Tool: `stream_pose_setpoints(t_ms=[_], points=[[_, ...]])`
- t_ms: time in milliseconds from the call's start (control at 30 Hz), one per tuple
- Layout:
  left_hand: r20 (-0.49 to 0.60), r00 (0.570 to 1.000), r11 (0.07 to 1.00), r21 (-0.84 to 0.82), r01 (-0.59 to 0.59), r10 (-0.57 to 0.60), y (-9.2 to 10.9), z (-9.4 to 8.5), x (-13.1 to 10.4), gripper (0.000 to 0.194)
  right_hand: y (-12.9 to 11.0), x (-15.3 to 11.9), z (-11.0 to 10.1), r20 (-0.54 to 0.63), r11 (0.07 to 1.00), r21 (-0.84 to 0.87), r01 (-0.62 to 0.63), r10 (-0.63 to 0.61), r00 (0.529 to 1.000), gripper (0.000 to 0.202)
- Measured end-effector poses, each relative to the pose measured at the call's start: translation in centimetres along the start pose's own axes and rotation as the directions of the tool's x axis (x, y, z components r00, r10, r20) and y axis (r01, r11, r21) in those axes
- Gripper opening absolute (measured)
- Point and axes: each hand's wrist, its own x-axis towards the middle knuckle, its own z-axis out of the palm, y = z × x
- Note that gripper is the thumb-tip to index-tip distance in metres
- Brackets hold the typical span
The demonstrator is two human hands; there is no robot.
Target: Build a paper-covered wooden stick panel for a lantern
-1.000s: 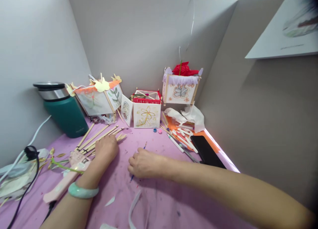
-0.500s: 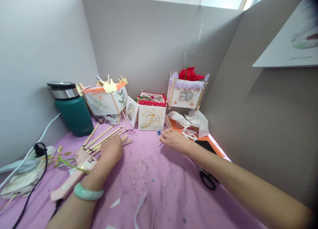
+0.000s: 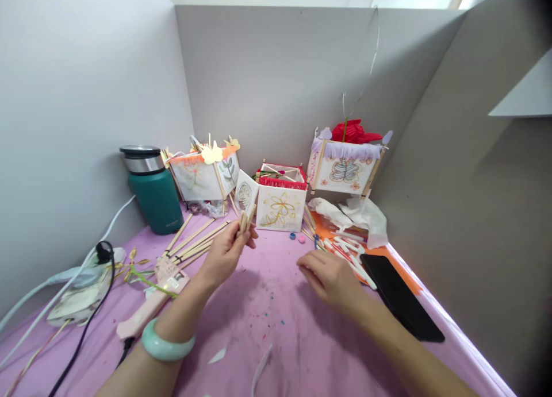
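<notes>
My left hand, with a pale green bangle on its wrist, is raised a little above the table. Its fingers are closed around a small bundle of short wooden sticks, whose ends stick up past the thumb. More wooden sticks, longer and with dark bands, lie to its left. My right hand is over the cloth on the right, fingers bent and pressed together; whatever they might hold is hidden. Just beyond it lie a small blue piece, a pink piece and several white pens.
A pink glue gun and a power strip with cables lie at left. Behind stand a green bottle and drawn paper lanterns. At right are a black phone and crumpled white tissue. Grey partitions enclose the table.
My left hand has lifted off the stick pile and moved right with short sticks in it. The right hand has drawn back toward me, uncovering the pink piece. The view has shifted.
</notes>
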Motion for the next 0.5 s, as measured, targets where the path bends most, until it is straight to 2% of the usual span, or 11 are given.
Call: stream_pose_setpoints(t_ms=[67, 133, 233, 333, 400, 500], points=[[0.036, 0.999, 0.962, -0.27, 0.029, -0.02, 0.1, 0.6, -0.1, 0.025, -1.9, -0.5, 0.9, 0.003, 0.99, 0.139, -0.018, 0.018, 1.0, 0.017], [0.083, 0.995, 0.945, -0.316, 0.078, -0.054, -0.5, 1.1, -0.1, 0.026, -3.1, -1.0, 1.9, 0.039, 0.979, 0.197, -0.048, 0.041, 0.998, 0.016], [0.093, 0.984, 0.97, -0.176, 0.165, -0.15, -2.3, 1.7, 0.0, 0.023, -3.5, -1.8, 3.1, 0.081, 0.975, 0.213, -0.062, 0.045, 0.996, 0.016], [0.076, 0.973, 0.974, -0.052, 0.222, -0.218, -3.9, 1.9, 0.2, 0.019, -3.1, -2.5, 3.9, 0.073, 0.972, 0.224, -0.072, 0.057, 0.996, 0.018], [0.08, 0.971, 0.975, 0.014, 0.223, -0.223, -4.2, 2.0, 0.2, 0.019, -2.9, -2.8, 4.2, 0.056, 0.968, 0.235, -0.085, 0.074, 0.996, 0.018], [0.056, 0.975, 0.965, 0.169, 0.202, -0.214, -3.5, 2.2, 0.0, 0.025, -2.8, -2.9, 4.5, 0.05, 0.964, 0.246, -0.1, 0.09, 0.995, 0.018]])
